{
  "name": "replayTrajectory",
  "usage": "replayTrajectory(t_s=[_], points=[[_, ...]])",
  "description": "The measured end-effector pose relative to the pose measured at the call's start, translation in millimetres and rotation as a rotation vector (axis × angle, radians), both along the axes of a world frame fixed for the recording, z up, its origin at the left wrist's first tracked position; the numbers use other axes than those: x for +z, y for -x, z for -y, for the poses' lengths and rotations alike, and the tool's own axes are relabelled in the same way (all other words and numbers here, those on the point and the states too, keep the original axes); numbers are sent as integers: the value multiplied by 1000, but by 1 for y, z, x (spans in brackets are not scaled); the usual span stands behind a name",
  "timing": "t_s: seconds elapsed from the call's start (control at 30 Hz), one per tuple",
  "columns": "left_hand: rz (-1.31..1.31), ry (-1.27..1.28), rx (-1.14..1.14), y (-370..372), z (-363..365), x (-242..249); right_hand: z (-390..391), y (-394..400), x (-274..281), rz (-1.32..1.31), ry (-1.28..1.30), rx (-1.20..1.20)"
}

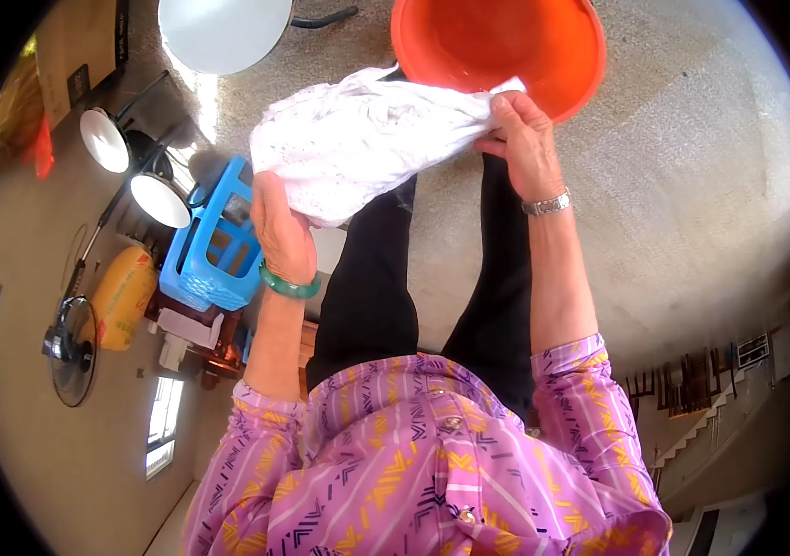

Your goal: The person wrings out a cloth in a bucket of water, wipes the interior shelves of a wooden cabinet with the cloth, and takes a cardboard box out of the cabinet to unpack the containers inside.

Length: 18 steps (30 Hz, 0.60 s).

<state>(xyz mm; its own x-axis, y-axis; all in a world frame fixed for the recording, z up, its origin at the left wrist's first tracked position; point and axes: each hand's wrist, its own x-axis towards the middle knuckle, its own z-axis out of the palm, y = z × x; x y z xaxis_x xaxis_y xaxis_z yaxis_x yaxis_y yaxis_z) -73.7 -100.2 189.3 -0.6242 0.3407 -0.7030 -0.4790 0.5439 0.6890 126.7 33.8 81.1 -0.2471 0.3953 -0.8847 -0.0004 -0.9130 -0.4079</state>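
Observation:
A bunched white cloth (367, 139) with a faint speckled pattern is stretched sideways between my two hands. My right hand (527, 139), with a metal watch band at the wrist, pinches its narrow gathered end. At the wide end, my left hand (282, 227) grips the edge; its fingers are partly hidden by the cloth, and a green bangle circles that wrist. An orange basin (557, 56) stands on the floor just beyond my right hand, with the cloth's end close to its near rim.
A round white-topped stool (223, 32) is at the far left. Blue plastic stools (219, 246), stacked together, stand left of my left hand, near round white lamps (160, 197), a yellow sack (124, 296) and a fan (70, 347). A cardboard box (80, 56) is at the upper left.

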Motion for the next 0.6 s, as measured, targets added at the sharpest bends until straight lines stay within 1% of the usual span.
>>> replayTrajectory(t_s=[0.07,0.1,0.13,0.17,0.2,0.27,0.3,0.37,0.43,0.47,0.5,0.53,0.6], points=[[2,-22,-5,-6,2,9,-2,-16,11,198,-21,240],[-15,17,-65,-4,7,12,-5,-23,17,200,-26,242],[-31,58,-127,-2,10,17,-8,-32,24,235,-87,152],[-27,57,-130,-1,13,22,-11,-43,29,272,-145,59],[-64,119,-300,0,16,26,-16,-57,29,262,-178,-46],[-193,233,-657,4,16,31,-38,-64,59,25,-127,-415],[-191,226,-658,0,11,32,-44,-65,70,-102,-87,-613],[-293,1,-854,-17,0,35,-45,-90,62,-591,-48,-660],[-239,-46,-913,-32,-2,41,-44,-94,60,-736,-17,-580],[-244,-85,-943,-39,-3,44,-39,-97,62,-369,-99,-397],[-251,-125,-973,-47,-4,46,-33,-84,75,-5,-175,-208],[-267,-120,-1008,-55,-8,50,-24,-72,82,48,-167,-82],[-287,-148,-1056,-68,-9,51,-1,-64,86,-136,-41,250]])
